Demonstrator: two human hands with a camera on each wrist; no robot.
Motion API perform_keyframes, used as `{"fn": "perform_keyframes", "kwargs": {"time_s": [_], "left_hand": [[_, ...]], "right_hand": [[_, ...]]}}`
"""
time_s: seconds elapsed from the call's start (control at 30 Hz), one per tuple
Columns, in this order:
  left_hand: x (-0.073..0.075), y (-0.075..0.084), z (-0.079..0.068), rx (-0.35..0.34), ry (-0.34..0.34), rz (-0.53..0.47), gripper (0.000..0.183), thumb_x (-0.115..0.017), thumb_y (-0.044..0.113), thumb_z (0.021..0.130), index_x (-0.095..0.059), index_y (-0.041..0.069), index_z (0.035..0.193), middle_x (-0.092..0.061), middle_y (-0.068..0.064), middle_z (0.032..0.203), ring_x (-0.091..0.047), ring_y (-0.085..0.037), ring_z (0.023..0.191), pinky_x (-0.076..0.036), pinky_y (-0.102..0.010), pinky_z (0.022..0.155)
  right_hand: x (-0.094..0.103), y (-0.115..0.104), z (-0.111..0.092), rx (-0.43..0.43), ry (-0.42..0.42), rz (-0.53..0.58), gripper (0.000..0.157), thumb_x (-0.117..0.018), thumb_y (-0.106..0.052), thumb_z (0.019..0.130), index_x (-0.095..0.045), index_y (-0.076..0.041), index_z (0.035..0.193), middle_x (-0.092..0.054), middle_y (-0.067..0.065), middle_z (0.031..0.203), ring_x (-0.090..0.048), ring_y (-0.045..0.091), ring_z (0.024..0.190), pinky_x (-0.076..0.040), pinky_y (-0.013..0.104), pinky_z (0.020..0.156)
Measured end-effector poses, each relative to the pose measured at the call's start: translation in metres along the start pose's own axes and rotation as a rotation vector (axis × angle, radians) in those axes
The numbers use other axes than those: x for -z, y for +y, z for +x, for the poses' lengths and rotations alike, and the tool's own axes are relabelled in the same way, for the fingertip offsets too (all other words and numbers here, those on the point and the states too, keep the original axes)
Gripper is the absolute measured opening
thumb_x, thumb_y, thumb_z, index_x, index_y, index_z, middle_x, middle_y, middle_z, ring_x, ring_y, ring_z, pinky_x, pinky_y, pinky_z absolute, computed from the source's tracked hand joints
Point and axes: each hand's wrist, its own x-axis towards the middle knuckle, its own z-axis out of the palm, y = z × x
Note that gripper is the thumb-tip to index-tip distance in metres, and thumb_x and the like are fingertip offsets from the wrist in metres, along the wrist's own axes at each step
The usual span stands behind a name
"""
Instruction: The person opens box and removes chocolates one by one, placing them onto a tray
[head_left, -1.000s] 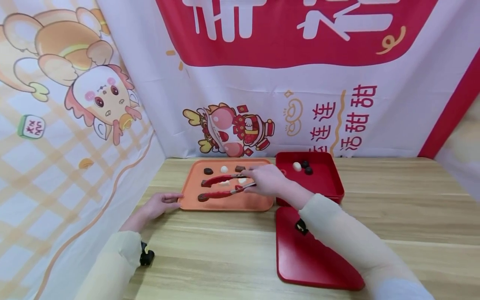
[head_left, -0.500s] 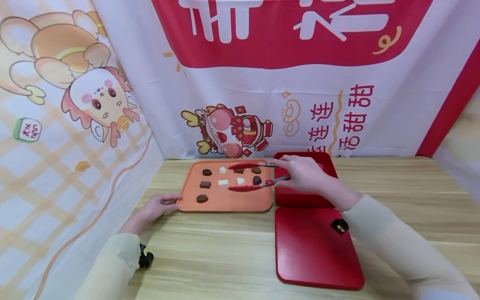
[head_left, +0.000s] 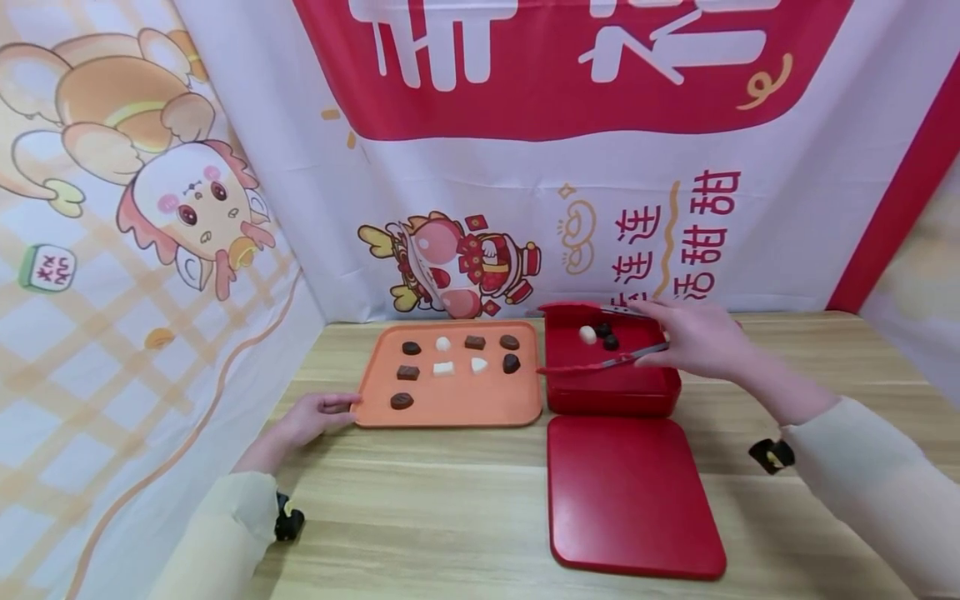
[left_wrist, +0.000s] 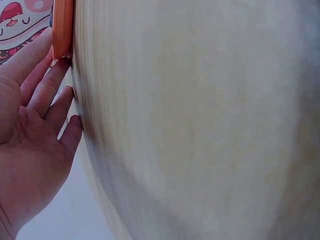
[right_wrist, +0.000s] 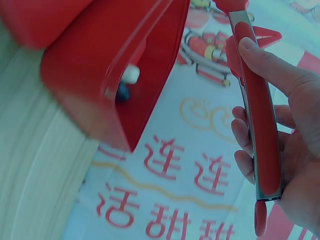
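My right hand point(head_left: 697, 337) grips a pair of red and metal tongs point(right_wrist: 260, 125) by the handles. The tongs' arms are spread wide over the red box point(head_left: 615, 400), with nothing between their tips. Inside the box lie a white chocolate point(head_left: 587, 335) and two dark chocolates point(head_left: 611, 342). To the left, the orange tray point(head_left: 465, 408) carries several chocolates in rows, dark ones such as the oval chocolate point(head_left: 402, 401) and white ones such as the rectangular chocolate point(head_left: 443, 368). My left hand point(head_left: 311, 418) rests with extended fingers against the tray's front left corner.
A red lid point(head_left: 633, 500) lies flat on the wooden table point(head_left: 420, 517) in front of the box. A printed cloth point(head_left: 465, 183) hangs behind the table, and another patterned cloth point(head_left: 172, 400) runs along the left side.
My right hand has moved right with the tongs, from over the tray to over the red box, uncovering the chocolates on the tray. My left hand stays at the tray's corner.
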Motion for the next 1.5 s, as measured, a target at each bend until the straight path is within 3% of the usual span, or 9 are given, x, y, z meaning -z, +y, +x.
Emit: {"fn": "perform_keyframes", "kwargs": {"time_s": [0.2, 0.43, 0.63, 0.87, 1.5], "left_hand": [[0.000, 0.000, -0.002, 0.010, -0.001, 0.006, 0.050, -0.069, 0.026, 0.092, -0.058, 0.003, 0.134, -0.052, -0.022, 0.136, -0.044, -0.039, 0.129, -0.033, -0.051, 0.107], [0.000, 0.000, -0.002, 0.014, 0.001, 0.011, 0.050, -0.069, 0.027, 0.092, -0.058, 0.003, 0.134, -0.051, -0.022, 0.137, -0.044, -0.039, 0.129, -0.033, -0.051, 0.107], [0.000, 0.001, -0.003, 0.016, 0.001, 0.013, 0.050, -0.069, 0.027, 0.092, -0.058, 0.003, 0.134, -0.051, -0.022, 0.137, -0.044, -0.038, 0.130, -0.033, -0.051, 0.107], [0.000, 0.000, -0.003, 0.015, 0.002, 0.009, 0.049, -0.069, 0.026, 0.093, -0.058, 0.002, 0.134, -0.052, -0.022, 0.136, -0.045, -0.038, 0.129, -0.034, -0.050, 0.106], [0.000, 0.001, -0.001, 0.004, 0.001, 0.005, 0.049, -0.069, 0.026, 0.093, -0.058, 0.002, 0.134, -0.052, -0.022, 0.137, -0.045, -0.038, 0.129, -0.034, -0.050, 0.107]], "right_hand": [[0.009, 0.022, -0.014, -0.065, -0.019, -0.013, 0.085, -0.085, -0.041, 0.073, -0.050, -0.005, 0.141, -0.059, 0.021, 0.123, -0.061, 0.026, 0.089, -0.054, 0.041, 0.064], [0.011, 0.042, -0.025, -0.098, -0.041, -0.056, 0.086, -0.082, -0.046, 0.074, -0.050, -0.003, 0.141, -0.053, 0.027, 0.133, -0.054, 0.044, 0.114, -0.050, 0.059, 0.082], [0.012, 0.053, -0.028, -0.098, -0.079, -0.116, 0.087, -0.079, -0.053, 0.074, -0.053, -0.001, 0.138, -0.057, 0.029, 0.126, -0.057, 0.044, 0.109, -0.050, 0.059, 0.081], [0.011, 0.060, -0.021, -0.103, -0.121, -0.138, 0.084, -0.081, -0.052, 0.072, -0.057, 0.001, 0.133, -0.063, 0.025, 0.114, -0.061, 0.040, 0.099, -0.052, 0.056, 0.075], [0.001, 0.064, 0.005, -0.101, -0.196, -0.129, 0.069, -0.082, -0.043, 0.075, -0.064, 0.000, 0.125, -0.066, 0.021, 0.111, -0.062, 0.038, 0.099, -0.051, 0.056, 0.077]]}}
